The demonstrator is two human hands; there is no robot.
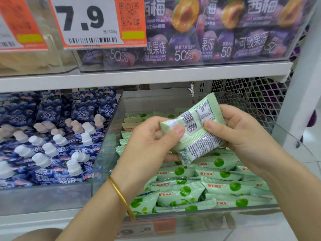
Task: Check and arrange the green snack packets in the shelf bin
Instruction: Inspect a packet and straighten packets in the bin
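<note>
A pale green snack packet (194,129) is held up above the clear shelf bin (104,153), its back side with barcode and small print facing me. My left hand (149,143) grips its left end, thumb on top. My right hand (243,133) pinches its right side, thumb pressed on the print. Below, several green packets (208,185) with green fruit pictures lie stacked in the bin, mostly face up in rough rows. A gold bangle sits on my left wrist.
Blue blueberry jelly pouches (52,136) with white caps fill the bin to the left. Purple prune jelly pouches (191,40) sit on the shelf above, behind a price tag (86,21) reading 7.9. White mesh panel (251,94) and shelf upright (298,94) stand at the right.
</note>
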